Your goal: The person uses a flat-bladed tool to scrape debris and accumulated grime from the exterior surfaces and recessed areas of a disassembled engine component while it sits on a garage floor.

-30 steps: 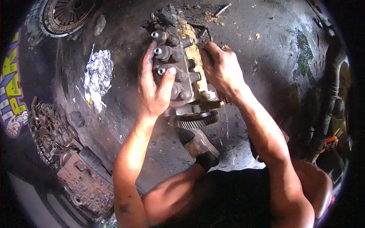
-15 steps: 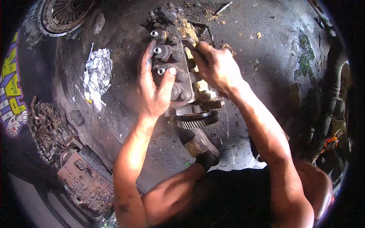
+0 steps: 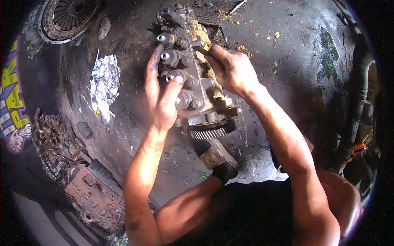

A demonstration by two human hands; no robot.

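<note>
An inline fuel injection pump (image 3: 197, 78) lies on the dark floor in front of me, greasy and caked with yellowish dirt along its right side. Steel outlet fittings line its left side, and a toothed gear (image 3: 214, 129) sits at its near end. My left hand (image 3: 161, 96) grips the pump's left side, thumb on one fitting and fingers stretched along the others. My right hand (image 3: 234, 69) is closed round a flat, dark metal tool (image 3: 201, 50), whose exposed end meets the pump's dirty right side. The fist hides the rest of the tool.
Crumpled foil-like material (image 3: 105, 82) lies to the left, below a clutch pressure plate (image 3: 67, 20). Greasy metal parts (image 3: 57, 143) and a brown metal valve body (image 3: 96, 197) are at the lower left. My foot (image 3: 215, 156) stands close to the gear. Dirt crumbs surround the pump's far end.
The pump's upper part has shifted slightly left, and my left hand has moved with it. My right hand has come slightly lower and left, with the tool at a different angle.
</note>
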